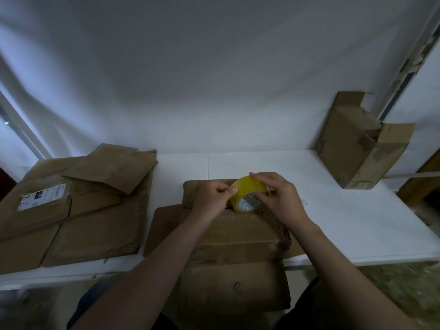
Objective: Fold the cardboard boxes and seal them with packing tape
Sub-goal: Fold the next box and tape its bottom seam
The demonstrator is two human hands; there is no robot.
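While the right hand [278, 198] is gripping the yellow tape roll [247, 194], fingers curling over its rim and into the core, the left hand [214, 196] is pinching at the roll's edge with thumb and forefinger, seemingly working the free end loose; whether a tab is already lifting is too small to tell. The roll is sitting at the far end of the cardboard box [233, 234], either resting on its top or hanging just above it, and the box is lying on the white counter [345, 222] directly beneath both hands. To do this step well, the person is probably best off peeling slowly so the film is not splitting lengthwise, keeping the tab flat and untwisted, letting the roll turn freely in the right hand, and anchoring the strip over the box's far edge before drawing it along the flap seam. Left of the box, flattened cardboard [95, 222] is lying in a loose stack, and a white shipping label [40, 196] on it is showing a dark block, fine print and a large mark resembling digits, none reading clearly. Beyond the box to the right, an open carton [352, 148] is leaning by the wall. Print inside the roll's core is showing only as an unreadable pattern.
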